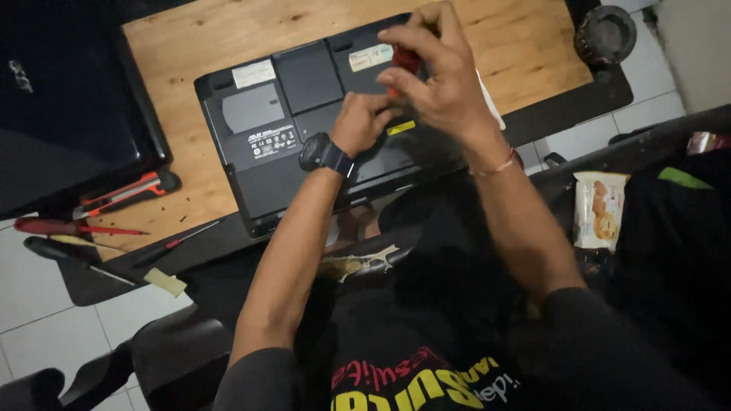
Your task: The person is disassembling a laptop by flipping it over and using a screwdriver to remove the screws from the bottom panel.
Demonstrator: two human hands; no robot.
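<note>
A black laptop (pixel 263 141) lies upside down on a wooden board (pixel 205 34), its bottom cover with stickers facing up. My right hand (pixel 434 72) is wrapped around the red handle of a screwdriver (pixel 403 61) held upright over the laptop's base. My left hand (pixel 362 122), with a black wristwatch on its wrist, is closed beside the screwdriver's lower end, fingers pinched at the shaft near the cover. The tip itself is hidden by my fingers.
A second black laptop (pixel 61 99) lies at the left. A red and black utility knife (pixel 126 192), a red-handled screwdriver (pixel 68 227), a black-handled one (pixel 65 256) and a thin one (pixel 175 243) lie at the board's left front. A snack packet (pixel 600 209) sits right; a dark round object (pixel 605 32) far right.
</note>
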